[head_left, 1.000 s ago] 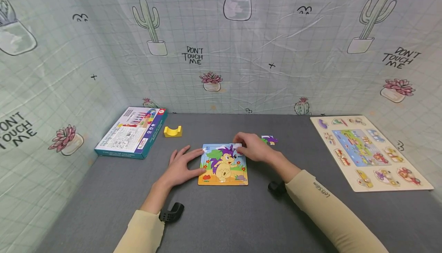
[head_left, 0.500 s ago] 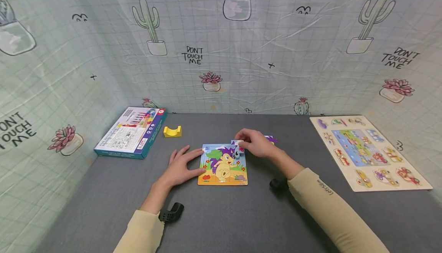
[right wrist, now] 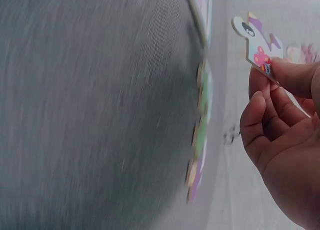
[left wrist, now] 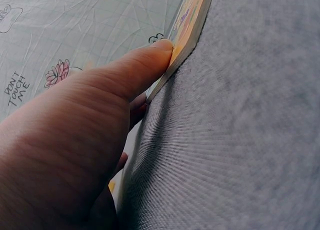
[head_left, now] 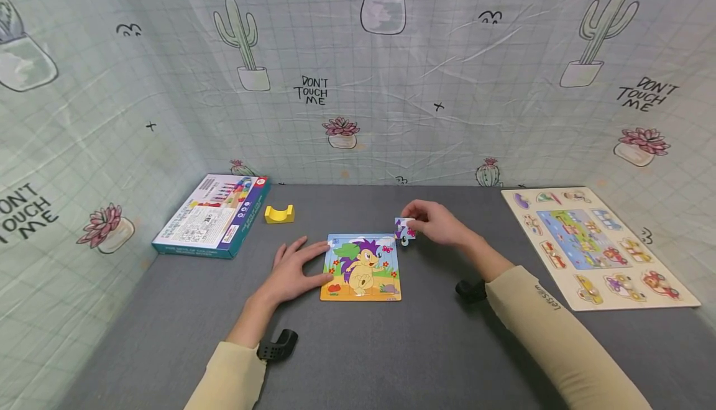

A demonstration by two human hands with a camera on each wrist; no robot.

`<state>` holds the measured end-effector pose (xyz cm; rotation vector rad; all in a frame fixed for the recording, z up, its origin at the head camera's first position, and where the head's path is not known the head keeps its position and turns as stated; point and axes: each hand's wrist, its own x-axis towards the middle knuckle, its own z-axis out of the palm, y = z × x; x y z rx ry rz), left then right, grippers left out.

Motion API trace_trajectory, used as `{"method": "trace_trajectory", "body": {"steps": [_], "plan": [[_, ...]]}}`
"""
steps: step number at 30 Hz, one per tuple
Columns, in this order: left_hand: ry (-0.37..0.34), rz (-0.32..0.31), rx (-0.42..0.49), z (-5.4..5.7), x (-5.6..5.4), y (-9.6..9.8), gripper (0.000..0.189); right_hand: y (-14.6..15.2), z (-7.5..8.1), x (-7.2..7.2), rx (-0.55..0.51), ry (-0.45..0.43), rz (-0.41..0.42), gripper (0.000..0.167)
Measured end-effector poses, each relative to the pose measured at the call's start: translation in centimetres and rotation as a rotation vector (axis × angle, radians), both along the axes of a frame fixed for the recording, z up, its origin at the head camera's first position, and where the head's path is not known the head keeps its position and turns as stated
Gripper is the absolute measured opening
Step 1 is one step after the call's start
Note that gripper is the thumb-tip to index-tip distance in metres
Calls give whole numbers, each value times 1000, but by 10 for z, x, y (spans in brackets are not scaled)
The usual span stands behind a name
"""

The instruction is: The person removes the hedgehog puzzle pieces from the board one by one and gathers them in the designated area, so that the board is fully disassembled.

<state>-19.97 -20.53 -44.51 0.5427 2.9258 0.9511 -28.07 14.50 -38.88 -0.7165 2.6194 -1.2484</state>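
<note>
The square hedgehog jigsaw puzzle [head_left: 362, 273] lies flat on the grey table. My left hand [head_left: 288, 278] rests at its left side with spread fingers. In the left wrist view the thumb [left wrist: 150, 59] touches the board's edge. Up and to the right of the puzzle, my right hand [head_left: 439, 222] pinches a jigsaw piece [right wrist: 257, 44] between thumb and fingers. An eye, purple spikes and a pink butterfly are printed on that piece. It is held above the table, clear of the board. Other green and purple puzzle pieces [right wrist: 200, 137] lie beyond the board in the right wrist view; my hand hides them from the head view.
At the back left lies a blue and white box [head_left: 215, 214], with a yellow block [head_left: 279, 214] beside it. A wooden peg puzzle board [head_left: 601, 248] is at the right. A patterned cloth [head_left: 403, 87] encloses the table's back and sides.
My right hand has lifted the jigsaw piece off the board's top right corner and carried it up and to the right. The left hand has stayed in place.
</note>
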Motion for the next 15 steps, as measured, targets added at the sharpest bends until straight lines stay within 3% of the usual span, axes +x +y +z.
{"method": "trace_trajectory", "body": {"steps": [15], "plan": [[6,-3,3,1,1,1,69,57,-15,-17,2,7,-57,14]]}}
